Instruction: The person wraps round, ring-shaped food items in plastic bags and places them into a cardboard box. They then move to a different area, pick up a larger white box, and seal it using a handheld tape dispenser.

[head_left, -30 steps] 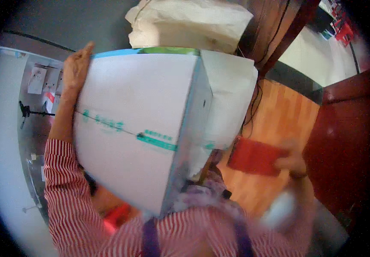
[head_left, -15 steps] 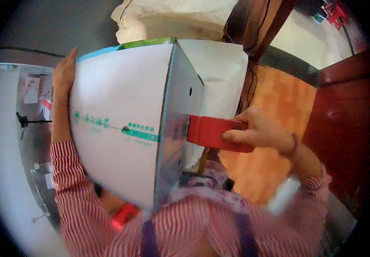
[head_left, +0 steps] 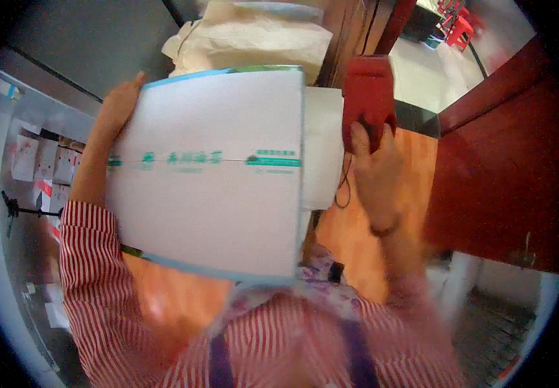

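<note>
A large white cardboard carton (head_left: 208, 213) with green print and blue-green edges fills the middle of the view, one broad face turned up. My left hand (head_left: 123, 102) grips its far left edge, with the fingers partly hidden behind that edge. Right of the carton, my right hand (head_left: 378, 165) is closed round the near end of a red blocky tool (head_left: 369, 84) that resembles a tape dispenser. The tool points away from me, apart from the carton. Motion smears this hand a little.
Cream paper or cloth sheeting (head_left: 253, 42) lies beyond the carton, with a white board or box (head_left: 323, 142) at its right. A dark red panel (head_left: 499, 174) stands at the right over wood-look flooring (head_left: 357, 252). Red stools (head_left: 460, 32) are far off.
My right hand has drawn the red tool off the carton's right side and swung it up, so it points away. The carton has turned, and its right side face no longer shows.
</note>
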Demonstrator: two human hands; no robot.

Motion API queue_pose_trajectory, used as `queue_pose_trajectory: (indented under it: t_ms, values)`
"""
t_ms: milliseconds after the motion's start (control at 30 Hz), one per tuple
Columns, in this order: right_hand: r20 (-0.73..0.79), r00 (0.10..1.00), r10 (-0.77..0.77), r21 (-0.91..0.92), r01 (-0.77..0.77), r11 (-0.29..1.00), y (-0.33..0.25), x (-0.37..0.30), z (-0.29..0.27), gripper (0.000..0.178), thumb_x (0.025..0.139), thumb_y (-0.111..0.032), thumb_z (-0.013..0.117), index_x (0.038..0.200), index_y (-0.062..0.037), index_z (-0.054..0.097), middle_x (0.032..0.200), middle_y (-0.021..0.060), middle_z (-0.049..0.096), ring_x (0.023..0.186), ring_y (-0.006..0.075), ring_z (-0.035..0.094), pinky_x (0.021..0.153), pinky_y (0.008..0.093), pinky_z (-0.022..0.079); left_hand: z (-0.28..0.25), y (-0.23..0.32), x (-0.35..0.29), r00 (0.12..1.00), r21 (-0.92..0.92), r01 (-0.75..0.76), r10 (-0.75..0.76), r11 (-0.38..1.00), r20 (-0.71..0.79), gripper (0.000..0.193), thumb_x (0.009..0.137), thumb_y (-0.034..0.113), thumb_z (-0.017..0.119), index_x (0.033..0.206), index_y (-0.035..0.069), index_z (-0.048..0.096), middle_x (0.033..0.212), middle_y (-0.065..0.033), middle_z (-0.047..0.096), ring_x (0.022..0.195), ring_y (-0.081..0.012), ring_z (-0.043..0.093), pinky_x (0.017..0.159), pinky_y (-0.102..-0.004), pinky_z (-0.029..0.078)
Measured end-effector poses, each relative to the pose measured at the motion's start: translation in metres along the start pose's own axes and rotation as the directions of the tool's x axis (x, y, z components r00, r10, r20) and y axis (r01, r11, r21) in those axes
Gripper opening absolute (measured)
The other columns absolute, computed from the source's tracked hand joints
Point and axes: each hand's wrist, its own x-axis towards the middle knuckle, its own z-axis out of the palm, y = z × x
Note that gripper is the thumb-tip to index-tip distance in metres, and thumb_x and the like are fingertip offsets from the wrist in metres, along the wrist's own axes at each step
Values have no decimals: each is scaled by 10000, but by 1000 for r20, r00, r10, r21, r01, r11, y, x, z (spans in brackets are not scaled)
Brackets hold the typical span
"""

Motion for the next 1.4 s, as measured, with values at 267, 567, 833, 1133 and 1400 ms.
queue_pose_trajectory:
  t_ms: [267,567,833,1133,1400]
  values:
    - [-268,963,18,50,-5,999,7,-71,105,512,867,-366,625,1104,79,540,932,249,622,847,391,604,738,415,473,24,-19,-46,944,-967,-72,329,243,12,544,991,403,382,1412,57,361,1406,-142,426,1284,-228,403,1087,-354,324]
    - [192,980,60,-244,-12,970,28,-121,21,473,867,-358,635,1066,65,569,905,191,633,801,315,606,706,368,472,214,-87,-132,955,-957,289,-66,-16,290,494,989,374,385,1329,18,421,1280,-151,489,1209,-246,453,1016,-371,378]
    - [197,942,-271,-65,289,955,-32,40,43,439,867,-351,645,1032,53,595,881,140,642,760,248,608,678,326,472,85,-85,-186,974,-845,-91,-224,-527,35,469,987,358,382,1254,-16,477,1176,-164,534,1151,-263,487,958,-383,413]
    - [-239,966,-97,160,138,977,-3,215,132,404,867,-344,656,994,39,625,855,82,653,715,172,610,647,279,471,153,-18,-292,492,-898,-392,-779,200,-388,259,939,269,483,918,14,524,873,-61,489,818,-165,457,769,-302,374]
    - [-100,864,-494,714,408,569,-103,122,-8,243,865,-231,635,806,5,642,750,5,609,630,71,531,571,227,423,2,-25,-296,476,-762,-607,-664,225,-576,282,928,255,543,1039,-4,550,964,-46,529,844,-123,495,786,-268,410]
